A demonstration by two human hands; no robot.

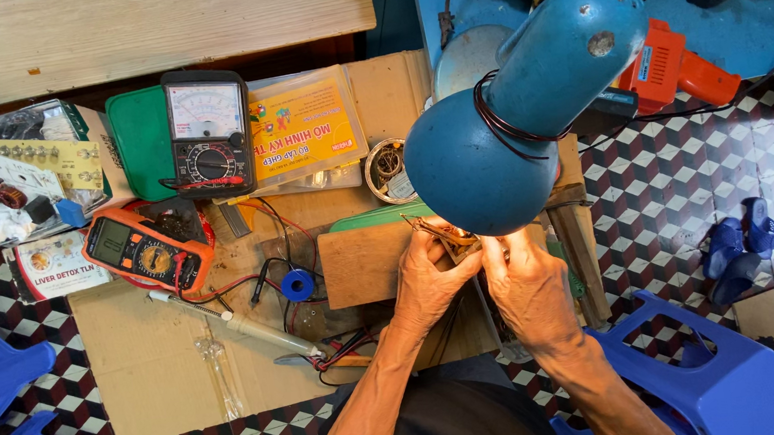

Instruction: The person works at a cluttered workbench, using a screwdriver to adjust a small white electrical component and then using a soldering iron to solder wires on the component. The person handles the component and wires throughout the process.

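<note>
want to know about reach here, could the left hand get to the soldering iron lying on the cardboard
Probably yes. The soldering iron lies in the open on the cardboard, to the left of the left hand, with only loose wires near its tip. But that hand, like the right hand, is busy under the blue lamp.

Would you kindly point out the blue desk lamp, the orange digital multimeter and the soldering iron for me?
blue desk lamp [481, 167], head view, on the rounded shade.
orange digital multimeter [143, 250], head view, near its rotary dial.
soldering iron [249, 327], head view, on the pale handle.
</note>
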